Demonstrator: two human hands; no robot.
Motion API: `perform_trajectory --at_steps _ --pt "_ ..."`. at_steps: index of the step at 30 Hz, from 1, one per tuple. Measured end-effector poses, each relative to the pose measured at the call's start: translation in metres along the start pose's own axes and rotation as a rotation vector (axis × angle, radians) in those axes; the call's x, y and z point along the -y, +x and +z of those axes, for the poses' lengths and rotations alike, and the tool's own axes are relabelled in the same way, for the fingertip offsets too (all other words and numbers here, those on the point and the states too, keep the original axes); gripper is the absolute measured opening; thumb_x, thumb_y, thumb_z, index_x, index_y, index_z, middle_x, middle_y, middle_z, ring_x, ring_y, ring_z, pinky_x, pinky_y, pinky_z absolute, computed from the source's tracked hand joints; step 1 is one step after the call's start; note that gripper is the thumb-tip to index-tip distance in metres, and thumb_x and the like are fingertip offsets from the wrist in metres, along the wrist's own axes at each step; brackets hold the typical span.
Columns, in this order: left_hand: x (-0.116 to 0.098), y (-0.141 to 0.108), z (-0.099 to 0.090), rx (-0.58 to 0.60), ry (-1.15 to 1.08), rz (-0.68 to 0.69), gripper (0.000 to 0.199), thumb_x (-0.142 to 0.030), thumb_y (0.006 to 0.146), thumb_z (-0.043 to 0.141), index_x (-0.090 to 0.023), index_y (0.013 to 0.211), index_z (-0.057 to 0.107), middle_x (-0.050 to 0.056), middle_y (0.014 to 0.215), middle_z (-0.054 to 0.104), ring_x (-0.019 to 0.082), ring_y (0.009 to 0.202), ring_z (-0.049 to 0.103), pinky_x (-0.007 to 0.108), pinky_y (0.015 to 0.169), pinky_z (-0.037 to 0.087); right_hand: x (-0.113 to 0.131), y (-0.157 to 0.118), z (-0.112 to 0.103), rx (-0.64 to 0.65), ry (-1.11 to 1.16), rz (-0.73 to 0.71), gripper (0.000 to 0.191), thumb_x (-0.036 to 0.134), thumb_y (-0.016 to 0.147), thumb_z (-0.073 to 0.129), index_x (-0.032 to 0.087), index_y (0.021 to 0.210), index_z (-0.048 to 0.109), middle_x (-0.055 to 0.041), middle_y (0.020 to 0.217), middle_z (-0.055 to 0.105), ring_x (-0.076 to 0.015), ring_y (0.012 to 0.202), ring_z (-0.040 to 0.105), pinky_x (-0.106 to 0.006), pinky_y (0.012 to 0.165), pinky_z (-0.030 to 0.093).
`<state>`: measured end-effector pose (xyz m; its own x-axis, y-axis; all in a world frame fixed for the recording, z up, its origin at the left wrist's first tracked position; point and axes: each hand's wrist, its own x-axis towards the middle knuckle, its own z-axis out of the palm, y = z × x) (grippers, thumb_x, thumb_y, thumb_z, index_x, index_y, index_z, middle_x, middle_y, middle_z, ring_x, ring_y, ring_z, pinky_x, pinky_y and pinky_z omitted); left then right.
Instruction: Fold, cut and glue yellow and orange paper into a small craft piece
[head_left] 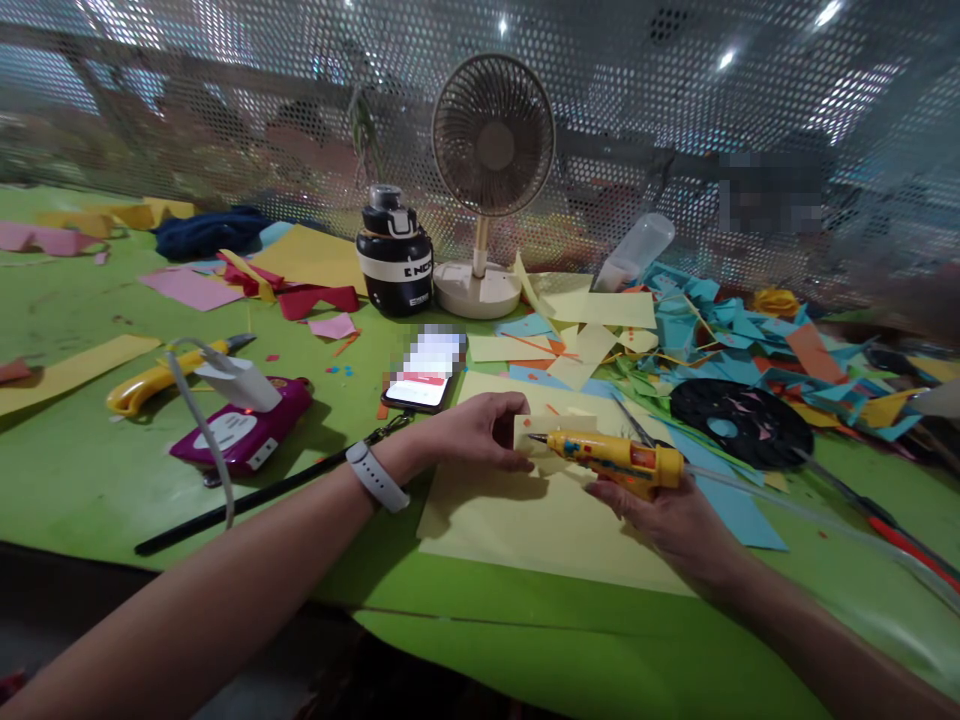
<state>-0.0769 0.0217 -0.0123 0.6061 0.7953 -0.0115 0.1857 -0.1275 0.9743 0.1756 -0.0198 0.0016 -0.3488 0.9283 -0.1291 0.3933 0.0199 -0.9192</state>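
Note:
Near the middle of the view my left hand (480,432), with a pale watch on its wrist, pinches the left edge of a small pale yellow paper piece (577,424). My right hand (660,515) is wrapped round the grip of a yellow hot glue gun (619,455). Its dark nozzle points left and lies over the paper piece, close to my left fingers; whether it touches cannot be made out. Beneath both hands lies a large pale yellow sheet (540,535). The glue gun's cord (750,490) runs off to the right.
A phone (421,372), a black bottle (395,255) and a standing fan (480,290) are beyond my hands. To the left lie a purple power strip (247,430) and a yellow-handled cutter (161,380). Blue and orange paper scraps (750,330) and a black disc (739,420) are right.

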Motion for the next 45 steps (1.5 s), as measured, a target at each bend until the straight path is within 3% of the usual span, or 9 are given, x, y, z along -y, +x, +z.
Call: perform_trajectory --at_steps 6,11,18,31,33,37,40,45 --pt "0.000 0.000 0.000 -0.002 0.016 -0.005 0.037 -0.030 0.063 0.077 -0.020 0.080 0.045 -0.002 0.070 0.057 0.012 0.062 0.052 0.025 0.054 0.037 0.001 -0.001 0.001 -0.024 -0.015 0.032 0.040 0.047 0.074 0.071 0.024 0.107 0.069 -0.0047 0.091 0.073 -0.0267 0.087 0.067 -0.036 0.063 0.061" --pt "0.000 0.000 0.000 -0.003 0.023 -0.002 0.038 -0.029 0.063 0.077 -0.020 0.080 0.045 -0.002 0.070 0.058 0.012 0.063 0.053 0.025 0.054 0.038 0.003 0.000 0.001 -0.027 -0.028 -0.011 0.038 0.046 0.075 0.071 0.024 0.105 0.070 -0.0051 0.100 0.073 -0.0251 0.089 0.067 -0.035 0.068 0.060" --pt "0.000 0.000 0.000 0.012 -0.006 -0.003 0.037 -0.029 0.064 0.077 -0.019 0.081 0.045 -0.003 0.072 0.058 0.012 0.064 0.054 0.024 0.054 0.038 -0.001 -0.001 0.001 -0.038 -0.020 0.064 0.040 0.047 0.073 0.072 0.024 0.105 0.070 -0.0050 0.094 0.074 -0.0240 0.081 0.068 -0.027 0.049 0.057" --pt "-0.001 0.000 0.001 0.007 0.026 0.011 0.036 -0.030 0.065 0.076 -0.019 0.081 0.046 -0.003 0.070 0.055 0.011 0.061 0.049 0.025 0.052 0.035 -0.002 -0.001 0.002 -0.042 -0.037 -0.081 0.034 0.044 0.077 0.069 0.025 0.105 0.068 -0.0034 0.102 0.072 -0.0233 0.091 0.067 -0.034 0.073 0.059" --pt "-0.002 -0.001 0.001 -0.001 0.039 0.008 0.036 -0.030 0.065 0.076 -0.019 0.081 0.046 -0.003 0.069 0.053 0.011 0.060 0.048 0.024 0.051 0.035 0.000 -0.004 0.003 -0.063 -0.085 -0.125 0.030 0.044 0.078 0.068 0.025 0.101 0.067 -0.0025 0.097 0.072 -0.0217 0.087 0.067 -0.032 0.074 0.057" --pt "-0.004 -0.002 0.001 -0.019 0.069 -0.008 0.035 -0.029 0.064 0.077 -0.019 0.080 0.047 -0.004 0.066 0.051 0.010 0.058 0.046 0.023 0.050 0.034 0.005 -0.008 0.002 -0.072 -0.352 -0.148 0.024 0.046 0.081 0.064 0.023 0.085 0.059 0.0013 0.067 0.064 -0.0166 0.059 0.060 -0.027 0.051 0.047" --pt "-0.006 -0.002 0.001 -0.019 0.068 -0.006 0.034 -0.029 0.065 0.076 -0.019 0.080 0.047 -0.005 0.066 0.051 0.010 0.058 0.046 0.023 0.051 0.035 0.005 -0.007 -0.002 -0.075 -0.620 -0.287 0.020 0.042 0.082 0.062 0.022 0.080 0.059 -0.0005 0.063 0.062 -0.0170 0.055 0.059 -0.026 0.048 0.041" --pt "-0.010 -0.005 -0.001 -0.040 0.098 -0.015 0.036 -0.031 0.064 0.076 -0.020 0.079 0.045 -0.006 0.063 0.049 0.010 0.056 0.044 0.022 0.049 0.032 0.000 -0.005 -0.029 -0.183 -0.974 -0.688 0.020 0.023 0.090 0.042 0.021 0.094 0.062 -0.0087 0.084 0.068 -0.0226 0.078 0.065 -0.030 0.065 0.048"
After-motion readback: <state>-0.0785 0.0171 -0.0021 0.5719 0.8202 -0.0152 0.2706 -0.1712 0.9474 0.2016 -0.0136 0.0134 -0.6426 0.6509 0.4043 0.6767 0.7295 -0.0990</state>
